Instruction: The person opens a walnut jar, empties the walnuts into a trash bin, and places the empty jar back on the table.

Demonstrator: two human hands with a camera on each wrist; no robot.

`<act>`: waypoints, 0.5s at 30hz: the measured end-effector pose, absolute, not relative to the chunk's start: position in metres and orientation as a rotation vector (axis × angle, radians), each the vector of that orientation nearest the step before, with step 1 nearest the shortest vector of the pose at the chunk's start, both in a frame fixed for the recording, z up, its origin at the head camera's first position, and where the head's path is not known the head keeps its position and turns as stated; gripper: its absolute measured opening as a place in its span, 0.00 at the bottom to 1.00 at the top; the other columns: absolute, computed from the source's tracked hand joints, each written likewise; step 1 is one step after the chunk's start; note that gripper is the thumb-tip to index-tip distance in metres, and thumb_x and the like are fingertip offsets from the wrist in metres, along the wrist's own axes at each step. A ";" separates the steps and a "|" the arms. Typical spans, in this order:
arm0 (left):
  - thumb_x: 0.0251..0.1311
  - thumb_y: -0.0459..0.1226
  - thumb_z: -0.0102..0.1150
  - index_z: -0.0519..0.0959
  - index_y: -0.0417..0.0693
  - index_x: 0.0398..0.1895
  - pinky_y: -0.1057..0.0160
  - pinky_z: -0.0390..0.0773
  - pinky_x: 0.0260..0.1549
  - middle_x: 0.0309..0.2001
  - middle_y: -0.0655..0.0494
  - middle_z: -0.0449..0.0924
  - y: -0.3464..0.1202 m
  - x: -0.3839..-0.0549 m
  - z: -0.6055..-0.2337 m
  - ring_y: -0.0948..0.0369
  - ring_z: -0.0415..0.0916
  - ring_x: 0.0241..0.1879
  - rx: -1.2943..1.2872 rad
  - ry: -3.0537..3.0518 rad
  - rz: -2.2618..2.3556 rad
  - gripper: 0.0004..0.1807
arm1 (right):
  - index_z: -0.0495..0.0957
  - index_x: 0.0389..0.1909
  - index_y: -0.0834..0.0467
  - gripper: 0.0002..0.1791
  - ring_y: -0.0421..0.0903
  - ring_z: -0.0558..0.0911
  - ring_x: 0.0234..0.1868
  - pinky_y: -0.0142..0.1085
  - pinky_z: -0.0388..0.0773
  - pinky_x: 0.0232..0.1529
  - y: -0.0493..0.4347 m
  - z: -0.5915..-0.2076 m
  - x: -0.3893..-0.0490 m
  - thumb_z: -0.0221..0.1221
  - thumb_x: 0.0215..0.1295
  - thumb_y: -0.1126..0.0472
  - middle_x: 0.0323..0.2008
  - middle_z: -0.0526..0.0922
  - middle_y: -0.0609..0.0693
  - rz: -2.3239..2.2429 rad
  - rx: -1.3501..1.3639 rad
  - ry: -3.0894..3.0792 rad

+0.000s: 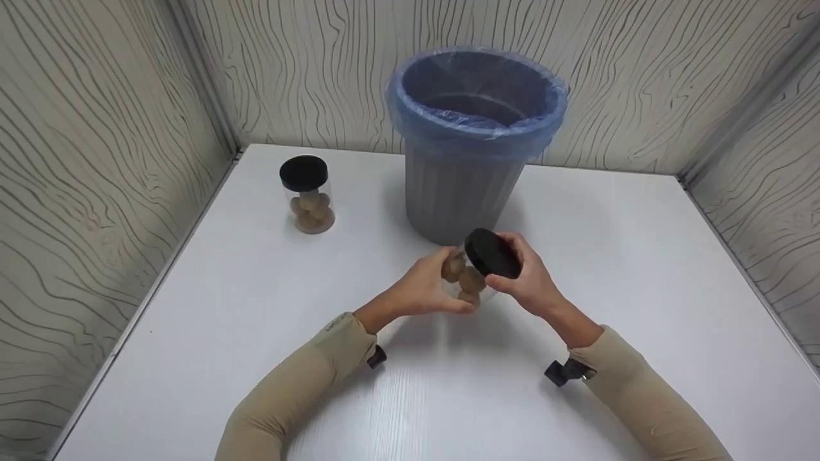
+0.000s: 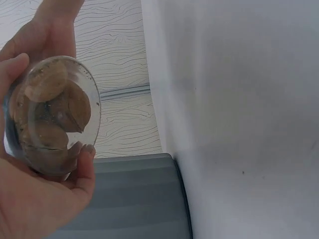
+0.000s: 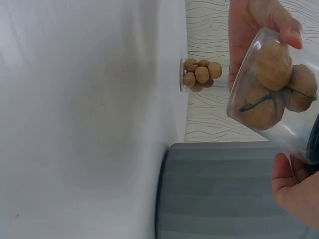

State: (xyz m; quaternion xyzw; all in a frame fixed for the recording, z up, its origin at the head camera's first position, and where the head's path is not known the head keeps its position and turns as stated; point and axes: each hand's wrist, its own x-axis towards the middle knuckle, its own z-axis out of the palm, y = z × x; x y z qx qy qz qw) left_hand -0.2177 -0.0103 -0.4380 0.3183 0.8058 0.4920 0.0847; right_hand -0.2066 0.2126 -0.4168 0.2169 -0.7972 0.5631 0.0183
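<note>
Between both hands a clear jar of walnuts (image 1: 471, 282) is held tilted above the table, its black lid (image 1: 492, 253) facing up and to the right. My left hand (image 1: 426, 286) grips the jar's body near the base, thumb on the near side. Curled round the lid is my right hand (image 1: 526, 275). In the left wrist view the jar's round bottom (image 2: 60, 117) shows several walnuts behind it. Seen from the right wrist, walnuts (image 3: 273, 64) lie toward the base, and the dark lid is mostly cut off at the frame's edge.
A grey bin (image 1: 458, 186) with a blue plastic liner (image 1: 477, 131) stands just behind the hands. At the back left, a second lidded jar (image 1: 311, 205) with several walnuts stands upright on the white table (image 1: 211, 307). Wood-patterned panels (image 1: 307, 70) enclose the table.
</note>
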 end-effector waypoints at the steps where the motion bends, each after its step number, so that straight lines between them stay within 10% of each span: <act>1: 0.42 0.49 0.73 0.63 0.51 0.64 0.63 0.72 0.45 0.50 0.64 0.71 -0.010 -0.218 -0.438 0.64 0.70 0.46 0.966 2.385 1.472 0.45 | 0.63 0.60 0.65 0.38 0.50 0.67 0.50 0.34 0.68 0.47 0.213 -0.417 -0.206 0.67 0.48 0.61 0.52 0.71 0.55 1.749 0.699 -2.465; 8: 0.43 0.49 0.73 0.62 0.55 0.66 0.64 0.72 0.46 0.51 0.65 0.71 -0.013 -0.217 -0.442 0.64 0.70 0.47 1.067 2.267 1.452 0.45 | 0.64 0.60 0.64 0.44 0.52 0.67 0.50 0.37 0.67 0.47 0.218 -0.421 -0.206 0.70 0.47 0.47 0.52 0.70 0.53 1.729 0.925 -2.418; 15: 0.42 0.48 0.74 0.66 0.53 0.60 0.57 0.74 0.47 0.48 0.64 0.73 -0.017 -0.220 -0.440 0.63 0.71 0.45 1.031 2.288 1.399 0.40 | 0.62 0.62 0.65 0.42 0.51 0.67 0.52 0.32 0.68 0.51 0.225 -0.422 -0.212 0.69 0.45 0.63 0.55 0.68 0.55 1.683 1.020 -2.472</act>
